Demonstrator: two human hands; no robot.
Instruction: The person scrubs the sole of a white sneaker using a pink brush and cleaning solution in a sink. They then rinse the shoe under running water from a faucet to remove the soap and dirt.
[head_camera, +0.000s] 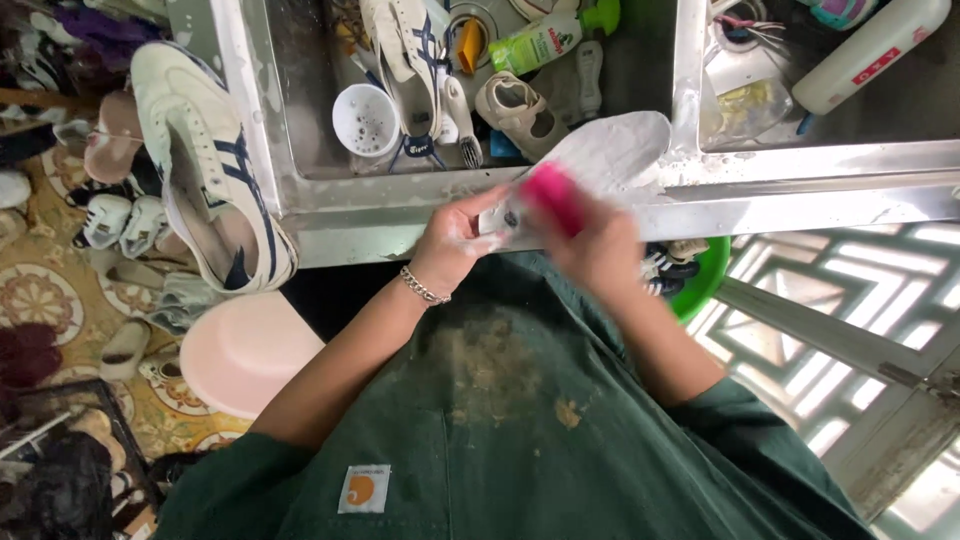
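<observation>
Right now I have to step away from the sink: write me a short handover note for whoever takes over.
Left hand: holds the white insole at its near end, flat on the steel sink rim.
Right hand: grips a pink brush, pressed on the insole; blurred by motion.
White sneaker with navy stripes lies on the sink's left edge; a second one sits in the basin with a green bottle.
Done: insole is wet. Left: cannot tell how much.

A patterned tile floor (40, 300) is seen beneath a stainless steel double sink (620, 200); daylight is admitted through a white lattice grille (850, 280).
</observation>
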